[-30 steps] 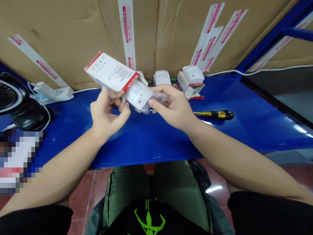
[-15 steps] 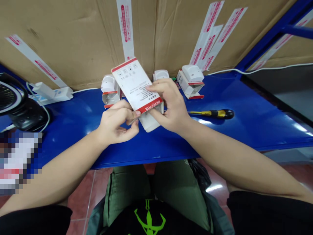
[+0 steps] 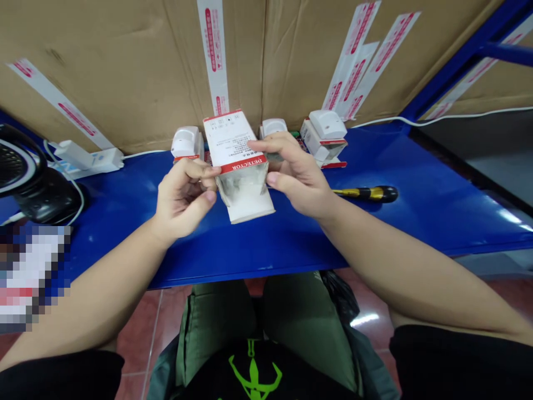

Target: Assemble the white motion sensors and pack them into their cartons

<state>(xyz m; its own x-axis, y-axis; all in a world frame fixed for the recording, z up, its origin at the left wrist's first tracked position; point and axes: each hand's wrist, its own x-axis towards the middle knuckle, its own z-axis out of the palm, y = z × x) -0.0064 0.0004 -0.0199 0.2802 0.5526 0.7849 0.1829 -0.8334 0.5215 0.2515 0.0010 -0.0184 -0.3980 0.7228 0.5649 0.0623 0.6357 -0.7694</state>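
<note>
My right hand [image 3: 297,175] grips a white detector box [image 3: 231,141] with a red band near its open end. A white detector in a clear plastic bag [image 3: 247,194] sticks out of the box's lower end. My left hand [image 3: 185,194] pinches the box's left edge beside the bag. Both hands hold this above the blue shelf [image 3: 416,216].
Three white detectors stand on boxes at the back of the shelf [image 3: 186,141] [image 3: 272,126] [image 3: 327,125]. A yellow-and-black screwdriver [image 3: 368,193] lies right of my right hand. A white power strip [image 3: 87,158] and a black fan [image 3: 25,178] sit at left. Cardboard cartons [image 3: 125,66] stand behind.
The box has turned from slanting left to nearly upright with its open end toward me. The bagged detector now shows more below the box, and my left hand moved to the box's left edge.
</note>
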